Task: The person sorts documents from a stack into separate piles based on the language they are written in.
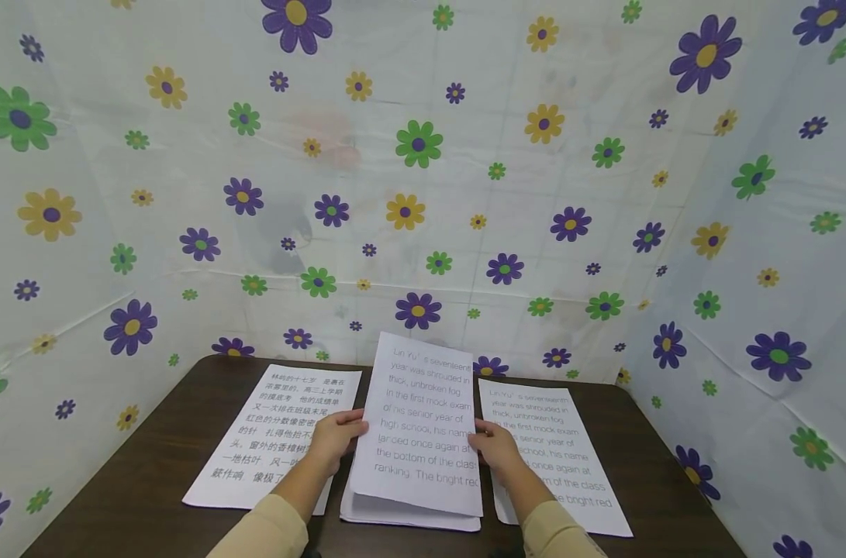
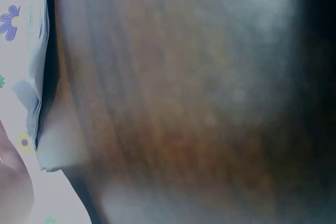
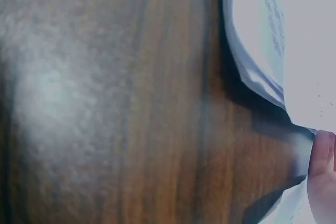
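A printed sheet of paper (image 1: 423,426) with large English text is held over the middle paper stack (image 1: 409,513), its top end tilted up. My left hand (image 1: 339,440) pinches its left edge, and my right hand (image 1: 499,449) pinches the right edge, thumbs on the printed face. Beneath the sheet only the stack's lower edge shows in the head view. In the right wrist view the fingers (image 3: 321,166) touch the raised sheet (image 3: 310,51). The left wrist view is mostly blurred tabletop, with part of the hand (image 2: 14,190) at lower left.
To the left lie papers with Chinese text (image 1: 255,446), partly behind my left hand. On the right are papers with English text (image 1: 569,457), partly covered by my right forearm. All rest on a dark wooden table (image 1: 136,457). A flower-patterned curtain (image 1: 423,248) encloses the back and sides.
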### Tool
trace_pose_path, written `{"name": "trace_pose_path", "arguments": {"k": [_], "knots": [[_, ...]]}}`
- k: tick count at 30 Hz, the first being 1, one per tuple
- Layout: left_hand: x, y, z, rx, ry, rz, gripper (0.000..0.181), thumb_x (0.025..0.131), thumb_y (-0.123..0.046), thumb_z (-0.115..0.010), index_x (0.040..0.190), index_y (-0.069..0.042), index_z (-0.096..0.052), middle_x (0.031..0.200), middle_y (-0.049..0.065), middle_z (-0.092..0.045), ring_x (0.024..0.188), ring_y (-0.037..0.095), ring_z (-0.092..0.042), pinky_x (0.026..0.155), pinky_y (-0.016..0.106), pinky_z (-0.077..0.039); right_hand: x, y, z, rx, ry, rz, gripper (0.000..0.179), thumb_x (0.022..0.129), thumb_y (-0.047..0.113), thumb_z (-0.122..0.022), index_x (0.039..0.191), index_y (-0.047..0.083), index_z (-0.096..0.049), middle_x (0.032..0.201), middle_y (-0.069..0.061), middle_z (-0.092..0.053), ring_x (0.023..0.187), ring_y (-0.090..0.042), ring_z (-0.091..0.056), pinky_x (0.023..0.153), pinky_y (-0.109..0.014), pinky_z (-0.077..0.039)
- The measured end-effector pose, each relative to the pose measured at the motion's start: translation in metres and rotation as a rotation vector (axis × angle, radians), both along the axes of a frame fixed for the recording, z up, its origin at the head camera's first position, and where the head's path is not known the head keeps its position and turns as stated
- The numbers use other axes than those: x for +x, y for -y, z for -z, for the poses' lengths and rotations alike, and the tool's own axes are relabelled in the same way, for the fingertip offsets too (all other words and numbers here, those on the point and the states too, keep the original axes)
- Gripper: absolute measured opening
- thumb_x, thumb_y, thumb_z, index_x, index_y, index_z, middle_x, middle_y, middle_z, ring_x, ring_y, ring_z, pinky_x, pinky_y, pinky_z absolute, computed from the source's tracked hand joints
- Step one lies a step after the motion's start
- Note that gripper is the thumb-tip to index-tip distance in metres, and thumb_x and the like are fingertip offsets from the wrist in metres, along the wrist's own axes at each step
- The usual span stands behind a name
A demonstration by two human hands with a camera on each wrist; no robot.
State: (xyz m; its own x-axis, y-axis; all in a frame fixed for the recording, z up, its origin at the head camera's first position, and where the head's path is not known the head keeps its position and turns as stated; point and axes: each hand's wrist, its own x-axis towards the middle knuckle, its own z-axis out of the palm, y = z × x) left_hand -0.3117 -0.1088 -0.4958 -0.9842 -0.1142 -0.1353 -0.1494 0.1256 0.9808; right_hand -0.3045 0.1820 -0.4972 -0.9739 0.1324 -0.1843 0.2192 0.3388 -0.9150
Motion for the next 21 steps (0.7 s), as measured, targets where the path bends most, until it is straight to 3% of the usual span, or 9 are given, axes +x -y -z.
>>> {"name": "trace_pose_path", "arguments": {"k": [12, 21], "knots": [[-0.001, 0.0, -0.004, 0.048, 0.003, 0.092, 0.05, 0.087, 0.001, -0.06, 0.136, 0.002, -0.054, 0.128, 0.023, -0.062, 0.1, 0.021, -0.069, 0.09, 0.042, -0.058, 0.001, -0.007, -0.011, -0.092, 0.005, -0.016, 0.054, 0.093, 0.01, -0.057, 0.145, 0.007, -0.045, 0.109, -0.011, -0.058, 0.085, -0.017, -0.06, 0.07, -0.027, -0.053], [0.0, -0.005, -0.008, 0.132, -0.001, 0.138, 0.055, 0.085, 0.002, -0.06, 0.139, 0.002, -0.05, 0.125, 0.023, -0.063, 0.094, 0.02, -0.068, 0.082, 0.036, -0.059, 0.0, -0.02, -0.015, -0.157, 0.003, -0.045, 0.055, 0.093, 0.008, -0.055, 0.147, 0.008, -0.044, 0.114, -0.013, -0.058, 0.088, -0.019, -0.064, 0.073, -0.029, -0.055]]}}
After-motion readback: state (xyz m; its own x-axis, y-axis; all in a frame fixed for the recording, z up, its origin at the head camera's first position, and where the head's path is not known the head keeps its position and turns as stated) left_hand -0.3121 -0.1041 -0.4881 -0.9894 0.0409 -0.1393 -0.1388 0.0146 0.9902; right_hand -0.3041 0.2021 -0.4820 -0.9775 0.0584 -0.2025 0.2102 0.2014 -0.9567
